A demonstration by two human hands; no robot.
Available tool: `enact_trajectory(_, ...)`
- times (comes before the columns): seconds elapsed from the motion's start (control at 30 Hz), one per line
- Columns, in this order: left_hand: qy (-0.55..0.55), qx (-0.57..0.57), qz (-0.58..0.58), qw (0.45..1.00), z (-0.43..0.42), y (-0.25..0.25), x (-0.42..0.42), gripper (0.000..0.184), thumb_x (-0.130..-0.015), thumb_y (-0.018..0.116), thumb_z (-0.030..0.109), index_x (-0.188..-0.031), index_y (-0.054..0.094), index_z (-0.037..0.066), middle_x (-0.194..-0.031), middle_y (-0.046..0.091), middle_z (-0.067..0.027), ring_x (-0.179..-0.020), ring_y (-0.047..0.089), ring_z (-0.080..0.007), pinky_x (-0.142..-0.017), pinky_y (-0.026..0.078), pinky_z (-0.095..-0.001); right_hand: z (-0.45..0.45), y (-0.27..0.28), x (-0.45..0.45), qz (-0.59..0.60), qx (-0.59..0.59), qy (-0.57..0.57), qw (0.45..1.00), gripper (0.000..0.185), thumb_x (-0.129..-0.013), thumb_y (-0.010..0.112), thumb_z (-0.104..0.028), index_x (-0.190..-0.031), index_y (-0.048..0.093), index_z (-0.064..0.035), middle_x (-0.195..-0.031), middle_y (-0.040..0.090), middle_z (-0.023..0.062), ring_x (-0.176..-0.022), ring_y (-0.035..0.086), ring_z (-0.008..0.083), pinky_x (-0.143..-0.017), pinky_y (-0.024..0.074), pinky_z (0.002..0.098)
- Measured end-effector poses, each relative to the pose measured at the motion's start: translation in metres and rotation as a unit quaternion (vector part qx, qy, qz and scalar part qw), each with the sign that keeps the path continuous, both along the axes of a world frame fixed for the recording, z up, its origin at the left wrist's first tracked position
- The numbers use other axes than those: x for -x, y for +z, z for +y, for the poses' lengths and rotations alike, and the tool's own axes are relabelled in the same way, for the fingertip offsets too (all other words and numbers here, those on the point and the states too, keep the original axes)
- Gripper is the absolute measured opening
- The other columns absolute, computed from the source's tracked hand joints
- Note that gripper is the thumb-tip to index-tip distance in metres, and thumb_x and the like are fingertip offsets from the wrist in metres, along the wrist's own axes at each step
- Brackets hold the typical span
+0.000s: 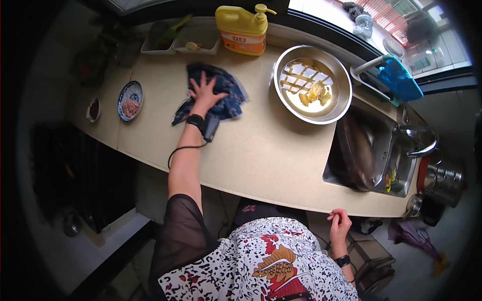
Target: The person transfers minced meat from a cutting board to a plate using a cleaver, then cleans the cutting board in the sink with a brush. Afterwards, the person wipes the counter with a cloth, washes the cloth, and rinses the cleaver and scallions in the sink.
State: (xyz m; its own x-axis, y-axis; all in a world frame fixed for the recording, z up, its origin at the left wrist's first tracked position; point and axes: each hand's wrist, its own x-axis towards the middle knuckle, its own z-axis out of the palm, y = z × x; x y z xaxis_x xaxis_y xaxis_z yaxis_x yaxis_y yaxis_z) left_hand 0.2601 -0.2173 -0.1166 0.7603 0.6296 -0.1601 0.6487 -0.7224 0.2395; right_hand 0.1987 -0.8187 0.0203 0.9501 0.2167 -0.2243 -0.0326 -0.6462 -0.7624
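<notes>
Presses the left hand wide open onto the rumpled blue cloth on the counter, palm down without grasping, likely to spread pressure across the fabric. Holds the right hand near the front edge, apart from the cloth, loosely bent, too indistinct to tell how closed or whether empty.

The front label of the yellow pump bottle, which stands at the back of the tabletop, carries the brand in two large Chinese characters, "立白". Smaller print lower on that label is too small to read. No other lettering or number can be read.
</notes>
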Motion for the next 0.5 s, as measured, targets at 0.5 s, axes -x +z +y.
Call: enact_trajectory(0.5,-0.494,0.176,-0.031,0.851,-0.324,0.055,0.059,0.050,-0.064,0.073,0.006,-0.111,0.064,0.017,-0.135,0.038,-0.0143,-0.128,0.031,-0.0360,-0.097,0.034,-0.0491,-0.039,-0.053,-0.001,0.079,0.001,-0.078,0.994,0.013,-0.086,0.047,-0.003,-0.091,0.058,0.0013,-0.073,0.064,0.0116,-0.061,0.064,0.0158,-0.056,0.0506,0.0276)
